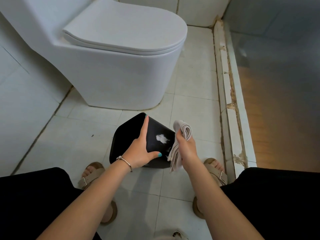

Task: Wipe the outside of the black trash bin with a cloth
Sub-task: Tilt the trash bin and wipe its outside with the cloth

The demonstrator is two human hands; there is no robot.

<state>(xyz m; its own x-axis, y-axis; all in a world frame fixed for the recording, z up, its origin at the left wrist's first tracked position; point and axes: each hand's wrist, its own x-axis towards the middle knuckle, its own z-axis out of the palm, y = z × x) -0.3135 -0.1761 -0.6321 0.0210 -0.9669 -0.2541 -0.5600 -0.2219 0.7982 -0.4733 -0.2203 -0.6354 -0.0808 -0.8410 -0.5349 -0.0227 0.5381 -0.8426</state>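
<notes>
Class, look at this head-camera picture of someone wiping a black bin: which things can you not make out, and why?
- Black trash bin: far sides and base hidden by its own body and the left hand.
- White mark on the bin: blurred; smear or glare, cannot tell.
- Cloth: partly hidden inside the right hand.
- Toilet: tank cut off by the top edge.

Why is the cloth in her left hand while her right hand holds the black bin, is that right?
Not quite: the hands are swapped. In the head view the cloth is in the right hand, and the left hand holds the black bin, fingers spread along its side.
</notes>
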